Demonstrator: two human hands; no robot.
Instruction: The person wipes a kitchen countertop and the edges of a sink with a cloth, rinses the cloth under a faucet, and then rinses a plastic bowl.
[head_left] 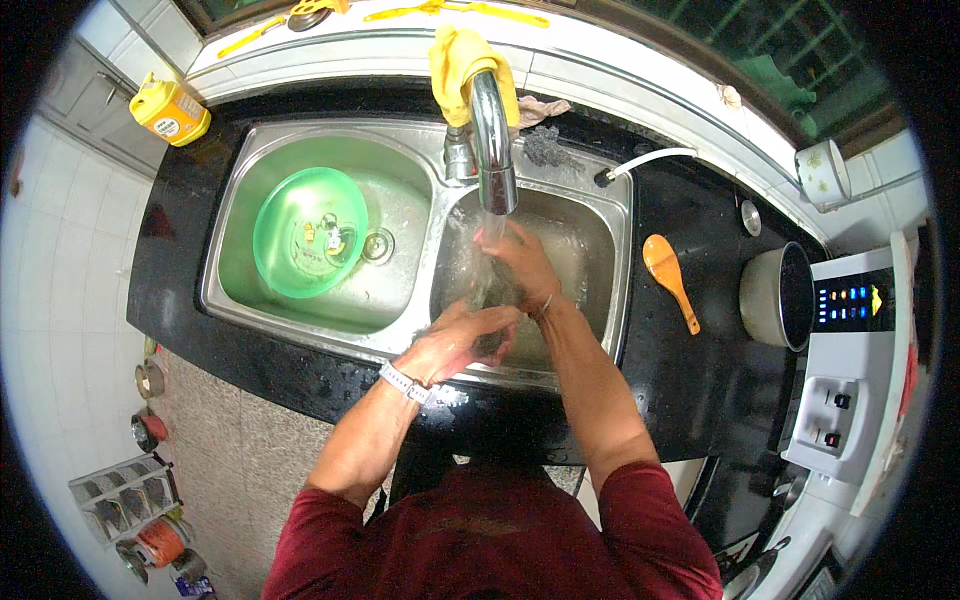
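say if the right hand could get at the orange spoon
Probably yes: the orange spoon lies on the black counter just right of the sink, with only the sink's rim in between. The right hand is under the running tap, though, and whether it holds anything is unclear.

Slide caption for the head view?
Left hand and right hand at the running chrome faucet, right basin; green bowl in left basin.

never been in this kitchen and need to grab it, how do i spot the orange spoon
Find the double steel sink. On the black counter to its right, between sink and pot, lies the spoon. Its orange colour, broad head and slim handle set it apart from the grey pot.
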